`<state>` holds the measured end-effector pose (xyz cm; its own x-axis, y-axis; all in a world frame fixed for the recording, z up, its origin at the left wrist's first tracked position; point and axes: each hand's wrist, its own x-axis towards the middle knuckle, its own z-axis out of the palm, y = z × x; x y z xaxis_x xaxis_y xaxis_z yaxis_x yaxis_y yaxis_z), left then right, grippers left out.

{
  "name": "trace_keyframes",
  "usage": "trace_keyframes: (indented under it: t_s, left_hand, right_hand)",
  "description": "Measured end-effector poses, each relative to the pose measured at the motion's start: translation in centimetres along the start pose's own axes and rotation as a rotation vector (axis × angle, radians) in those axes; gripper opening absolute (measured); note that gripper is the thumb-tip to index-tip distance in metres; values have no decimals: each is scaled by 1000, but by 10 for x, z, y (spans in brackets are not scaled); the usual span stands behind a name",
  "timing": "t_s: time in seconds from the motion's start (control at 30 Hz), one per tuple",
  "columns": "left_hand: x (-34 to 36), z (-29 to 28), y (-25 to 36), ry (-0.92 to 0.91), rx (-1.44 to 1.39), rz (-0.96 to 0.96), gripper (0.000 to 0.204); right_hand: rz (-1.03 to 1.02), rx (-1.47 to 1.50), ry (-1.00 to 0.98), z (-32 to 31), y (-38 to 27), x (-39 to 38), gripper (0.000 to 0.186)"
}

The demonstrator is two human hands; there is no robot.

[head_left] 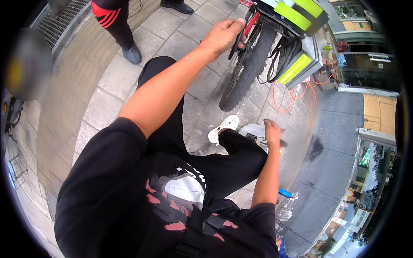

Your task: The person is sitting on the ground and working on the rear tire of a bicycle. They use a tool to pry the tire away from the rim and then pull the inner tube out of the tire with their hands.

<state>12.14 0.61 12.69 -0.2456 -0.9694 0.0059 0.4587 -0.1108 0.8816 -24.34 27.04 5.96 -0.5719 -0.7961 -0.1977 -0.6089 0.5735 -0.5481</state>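
My left arm reaches up and forward to a bicycle. My left hand (223, 38) is closed round a thin black bar beside a red frame tube, next to the knobbly rear tyre (251, 66). Low on the right, my right hand (272, 134) hangs near a white bag or sheet (254, 130) with small dark items on it. Its fingers are too small and blurred to show whether they hold anything. Above the wheel sits a box with yellow-green reflective strips (297, 15), and a silver side box (303, 64) hangs beside it.
Orange hose (284, 107) coils on the paving past the wheel. A person in dark trousers (116, 26) stands at the upper left, near a floor grate (60, 21). Between my feet and the bags lies my white clog (223, 129). A blue object (285, 193) lies on the right.
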Motion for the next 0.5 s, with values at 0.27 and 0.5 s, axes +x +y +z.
trace_keyframes:
  t_s: [0.27,0.5]
  left_hand:
    - [4,18,0,-4,97,5,60]
    - [10,20,-3,32,125,41,52]
  right_hand:
    - [-474,-254,-79,85,-108,-53,74]
    - [-453,46,126,80,-203,-37,54]
